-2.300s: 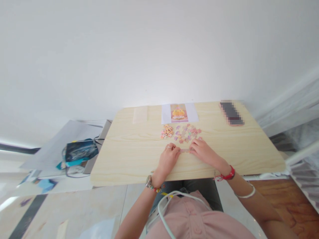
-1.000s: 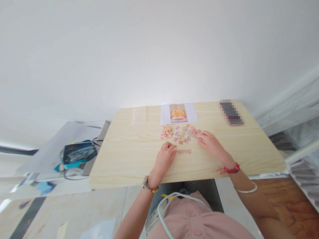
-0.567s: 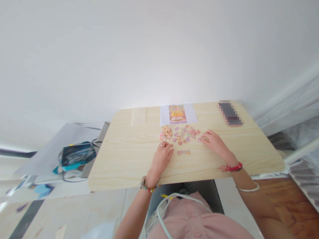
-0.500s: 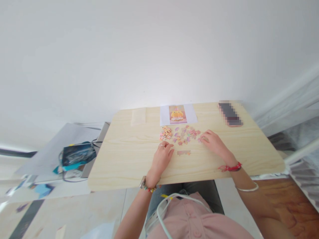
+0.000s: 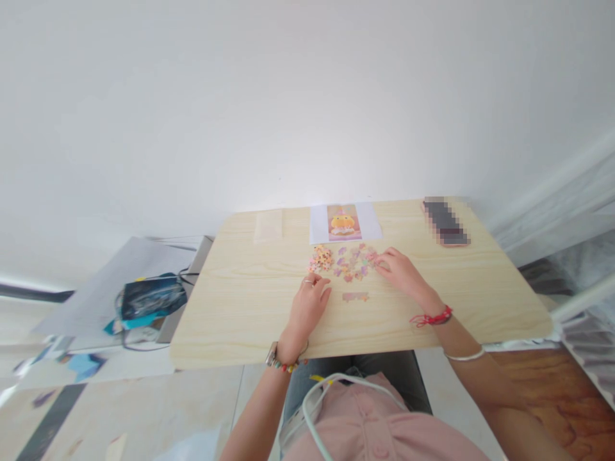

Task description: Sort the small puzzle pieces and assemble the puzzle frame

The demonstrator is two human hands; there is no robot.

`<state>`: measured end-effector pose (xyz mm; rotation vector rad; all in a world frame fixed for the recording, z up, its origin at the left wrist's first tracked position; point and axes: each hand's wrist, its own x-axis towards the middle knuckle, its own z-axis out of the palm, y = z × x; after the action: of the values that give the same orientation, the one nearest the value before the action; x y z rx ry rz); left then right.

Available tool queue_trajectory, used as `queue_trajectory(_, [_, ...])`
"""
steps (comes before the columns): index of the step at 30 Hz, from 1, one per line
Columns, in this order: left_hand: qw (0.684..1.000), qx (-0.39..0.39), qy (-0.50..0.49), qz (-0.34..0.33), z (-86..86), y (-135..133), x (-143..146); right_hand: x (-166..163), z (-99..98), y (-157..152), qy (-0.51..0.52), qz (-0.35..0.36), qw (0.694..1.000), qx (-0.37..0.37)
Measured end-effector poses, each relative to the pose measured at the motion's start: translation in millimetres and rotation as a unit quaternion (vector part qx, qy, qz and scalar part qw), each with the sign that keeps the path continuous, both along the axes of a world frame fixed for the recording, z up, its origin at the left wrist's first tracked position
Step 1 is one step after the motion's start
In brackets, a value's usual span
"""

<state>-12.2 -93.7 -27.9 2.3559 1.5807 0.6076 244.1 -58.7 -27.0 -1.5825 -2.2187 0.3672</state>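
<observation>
Loose pastel puzzle pieces (image 5: 352, 261) lie scattered in the middle of a pale wooden table (image 5: 240, 301). A small joined cluster of orange pieces (image 5: 321, 258) sits at their left. A short joined strip of pieces (image 5: 355, 297) lies nearer to me. My right hand (image 5: 400, 272) rests at the right edge of the loose pieces, fingertips on them, fingers bent. My left hand (image 5: 308, 302) rests on the table left of the strip, fingers curled, a ring on one finger. A reference picture (image 5: 344, 221) of a yellow figure lies beyond the pieces.
A phone (image 5: 444, 221) lies at the table's far right. A pale translucent sheet (image 5: 268, 225) lies at the far left of the table. A bag with cables (image 5: 150, 298) sits on a grey surface to the left. A white wall stands behind the table.
Both hands let go of the joined strip, which stays on the table. My right hand reached up to the loose pieces and shifted left along them. My left hand drew back slightly left.
</observation>
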Motion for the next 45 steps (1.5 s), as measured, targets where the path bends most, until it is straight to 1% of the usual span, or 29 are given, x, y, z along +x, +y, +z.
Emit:
queue_trajectory(5, [1.000, -0.004, -0.005, 0.001, -0.8, -1.2, -0.6, -7.5, -3.0, -2.5, -0.041, -0.024, 0.999, 0.010])
queue_trajectory(9, [1.000, -0.006, -0.006, 0.000, -1.8, -1.7, -0.9, -9.0, -5.0, -4.0, -0.057, -0.029, 0.998, 0.015])
queue_trajectory(16, [1.000, -0.004, -0.012, -0.002, -2.7, -2.0, -1.1, -8.0, -3.7, -4.0, -0.042, -0.033, 0.999, -0.004])
queue_trajectory(21, [1.000, -0.001, -0.008, -0.002, -3.0, -2.6, -0.8, -7.0, -6.0, -2.2, -0.026, -0.021, 0.999, -0.008])
queue_trajectory(25, [1.000, -0.003, -0.008, -0.001, -2.4, -3.2, -1.2, -1.7, -4.8, -2.8, -0.025, -0.019, 0.999, -0.004])
queue_trajectory(31, [1.000, -0.001, -0.013, -0.007, -3.6, -3.6, -1.6, 13.9, 0.3, -8.7, -0.028, -0.049, 0.998, -0.001])
queue_trajectory(34, [1.000, -0.008, -0.013, -0.006, -4.0, -3.1, -0.2, 10.8, 2.3, -10.1, -0.024, -0.030, 0.999, -0.002])
queue_trajectory(38, [1.000, -0.014, -0.014, -0.004, -3.3, -3.1, 1.1, -8.5, 3.8, -5.7, -0.015, 0.015, 1.000, -0.004])
queue_trajectory(42, [1.000, -0.012, -0.014, -0.001, -3.0, -3.7, -0.5, -29.9, 5.2, 6.4, -0.016, 0.059, 0.998, 0.001])
queue_trajectory(45, [1.000, -0.013, -0.019, 0.003, -4.5, -4.3, -2.8, -34.7, 6.6, 19.2, -0.018, 0.060, 0.998, 0.004])
